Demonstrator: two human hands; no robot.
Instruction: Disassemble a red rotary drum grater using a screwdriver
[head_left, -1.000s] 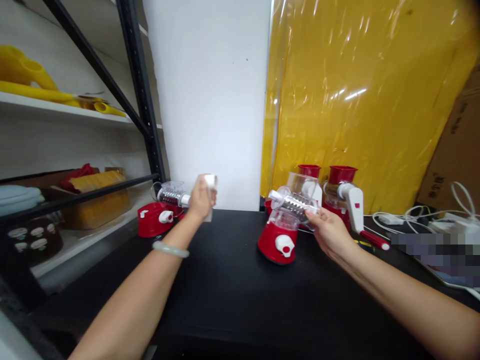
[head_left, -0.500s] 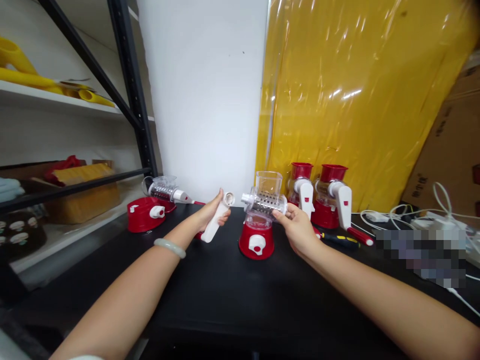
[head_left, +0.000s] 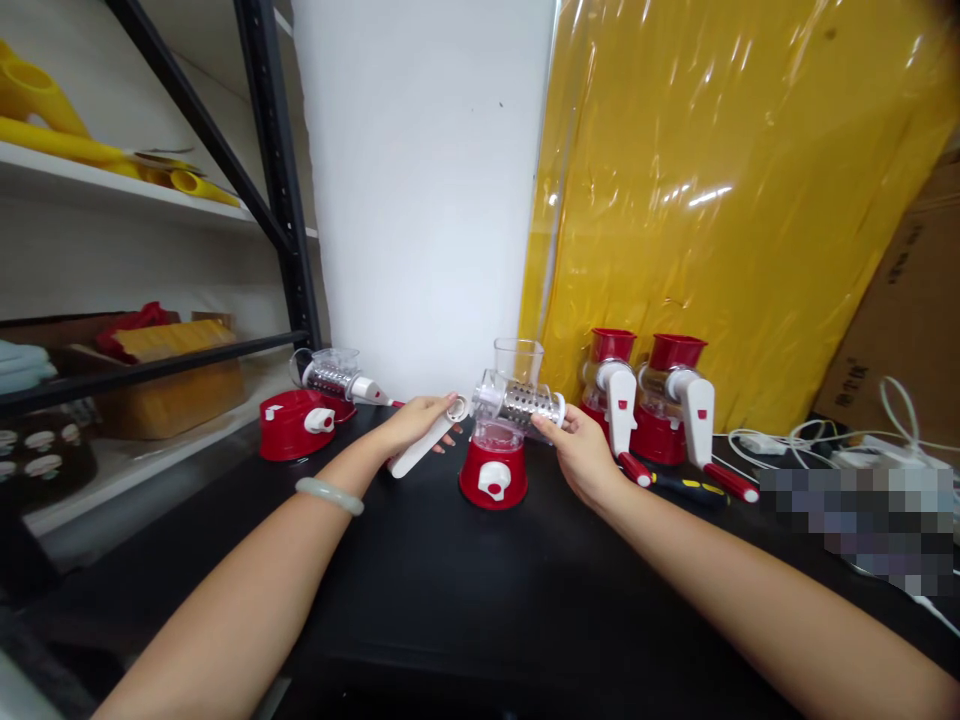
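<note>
My left hand (head_left: 409,422) grips a white crank handle (head_left: 420,450), its round socket end up against the left side of a rotary grater (head_left: 484,487). That grater stands upright, with a red base, a white knob and a clear body. My right hand (head_left: 587,452) pinches the white rim of a perforated metal grater drum (head_left: 523,404), which lies sideways in the clear body and sticks out to the right. Whether the handle's socket touches the drum's shaft I cannot tell.
Another red grater (head_left: 292,425) with its clear drum housing stands to the left. Two assembled graters (head_left: 660,435) with white cranks stand at the back right, near a black and yellow screwdriver (head_left: 686,487). White cables (head_left: 814,440) lie on the black table (head_left: 480,600). Shelving (head_left: 274,170) rises at left.
The crank handle's socket end has come up close to the grater's left side, across the earlier gap. My right hand still holds the drum. The view has shifted slightly.
</note>
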